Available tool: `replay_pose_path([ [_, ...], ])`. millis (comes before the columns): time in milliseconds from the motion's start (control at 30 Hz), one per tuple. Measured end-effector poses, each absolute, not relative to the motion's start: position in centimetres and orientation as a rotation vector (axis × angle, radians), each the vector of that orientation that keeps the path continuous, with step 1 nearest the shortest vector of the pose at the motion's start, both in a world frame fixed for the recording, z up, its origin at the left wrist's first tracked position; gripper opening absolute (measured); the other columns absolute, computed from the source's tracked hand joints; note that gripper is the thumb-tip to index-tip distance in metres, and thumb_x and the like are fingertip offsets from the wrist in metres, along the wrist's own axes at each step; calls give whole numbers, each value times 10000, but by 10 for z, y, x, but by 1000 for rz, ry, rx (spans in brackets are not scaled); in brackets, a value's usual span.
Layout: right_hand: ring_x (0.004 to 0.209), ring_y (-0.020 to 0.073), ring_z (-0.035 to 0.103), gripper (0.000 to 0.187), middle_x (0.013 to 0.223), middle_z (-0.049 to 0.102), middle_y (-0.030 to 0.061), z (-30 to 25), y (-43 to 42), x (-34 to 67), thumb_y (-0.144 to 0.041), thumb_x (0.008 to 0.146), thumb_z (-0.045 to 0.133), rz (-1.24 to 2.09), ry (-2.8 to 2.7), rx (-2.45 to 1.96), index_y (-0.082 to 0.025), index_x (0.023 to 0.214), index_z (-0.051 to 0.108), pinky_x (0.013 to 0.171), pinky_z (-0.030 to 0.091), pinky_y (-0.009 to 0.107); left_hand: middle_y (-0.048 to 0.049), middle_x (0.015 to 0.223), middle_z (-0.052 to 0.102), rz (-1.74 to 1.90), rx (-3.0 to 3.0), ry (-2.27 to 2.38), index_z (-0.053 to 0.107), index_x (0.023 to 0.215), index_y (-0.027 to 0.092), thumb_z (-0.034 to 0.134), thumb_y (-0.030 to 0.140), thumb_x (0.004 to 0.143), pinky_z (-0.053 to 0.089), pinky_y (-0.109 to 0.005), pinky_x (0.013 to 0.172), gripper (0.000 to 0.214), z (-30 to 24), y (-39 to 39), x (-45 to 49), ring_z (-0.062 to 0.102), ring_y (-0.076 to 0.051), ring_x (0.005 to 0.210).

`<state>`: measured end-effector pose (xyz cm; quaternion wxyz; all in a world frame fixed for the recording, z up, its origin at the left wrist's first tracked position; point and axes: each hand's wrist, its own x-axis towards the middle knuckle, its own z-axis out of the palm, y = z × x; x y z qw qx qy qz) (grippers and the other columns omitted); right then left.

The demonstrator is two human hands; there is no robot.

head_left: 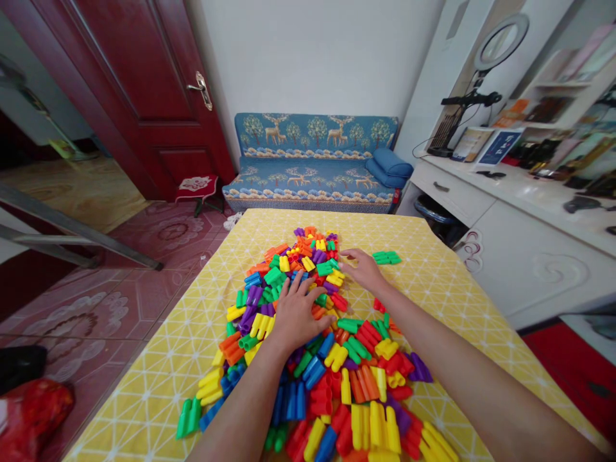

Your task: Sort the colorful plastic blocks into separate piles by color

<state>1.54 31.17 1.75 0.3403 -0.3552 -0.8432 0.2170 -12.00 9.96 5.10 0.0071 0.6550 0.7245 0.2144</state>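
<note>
Colourful plastic pieces (315, 370) were heaped from the centre to the bottom of the frame on a yellow tablecloth (447, 276). The left hand (297, 314) was laid over the heap's middle, palm down, fingers spread, with no grip seen. The right hand (366, 273) was held at the heap's right edge, fingers loosely bent and parted; whether a piece was touched could not be told. Loose handling of the heap was judged underway; for any lift, fingertips closed around one piece would be called for.
</note>
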Motion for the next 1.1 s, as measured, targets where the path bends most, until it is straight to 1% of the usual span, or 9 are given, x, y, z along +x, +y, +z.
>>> replay_pose_path([
  [133,978,241,595,462,1113,610,76,24,280,-18,-361,629,754,732,-2259,-1005,-240,1067,665,892,456,407,-18,1375,531,672,2050,2255,608,1180,336,674,554,721,182,-551,1167,512,52,100,-120,281,-313,1412],
  [267,818,193,594,360,905,627,23,28,269,-27,-208,574,744,855,-2197,-1019,-224,923,654,800,479,374,-24,1382,522,666,2036,2255,614,1175,327,675,554,720,179,-548,1168,512,53,100,-120,273,-316,1415],
  [367,749,166,594,295,797,638,-19,28,268,-26,-175,579,722,921,-2169,-935,-230,855,633,742,494,333,-30,1388,516,669,2035,2250,613,1177,320,672,558,723,173,-550,1167,516,53,99,-120,267,-317,1416],
  [467,770,169,615,246,862,675,-5,25,273,-19,-289,644,717,967,-2095,-876,-230,869,637,731,511,327,-28,1381,523,678,2034,2244,611,1173,321,672,555,726,178,-554,1163,509,54,99,-120,271,-318,1415],
  [600,840,189,622,293,943,675,48,18,298,6,-447,754,608,888,-1893,-967,-205,919,601,767,515,347,-25,1370,532,684,2027,2237,610,1170,328,674,556,723,179,-552,1164,507,54,98,-120,270,-315,1416],
  [667,841,204,621,310,917,665,64,14,317,28,-464,745,595,820,-1820,-1062,-195,900,580,768,514,370,-27,1369,533,682,2020,2239,610,1173,328,676,556,721,174,-551,1166,511,54,98,-120,268,-314,1417],
  [833,680,218,624,275,725,654,48,4,345,92,-457,679,648,728,-1896,-1235,-198,769,623,672,518,413,-23,1374,526,699,2014,2245,614,1174,329,684,547,715,180,-539,1169,512,53,98,-120,262,-310,1420],
  [900,711,232,626,280,754,665,59,2,344,111,-463,659,678,663,-1960,-1261,-203,762,659,706,513,435,-22,1374,525,703,2016,2245,615,1175,330,689,541,711,183,-539,1167,515,52,98,-120,261,-311,1420],
  [1100,975,270,597,450,1044,678,65,0,327,126,-440,625,751,422,-2202,-1181,-258,1034,700,904,459,457,-25,1375,524,690,2026,2260,612,1177,329,684,544,714,180,-540,1167,516,52,99,-120,266,-309,1419],
])
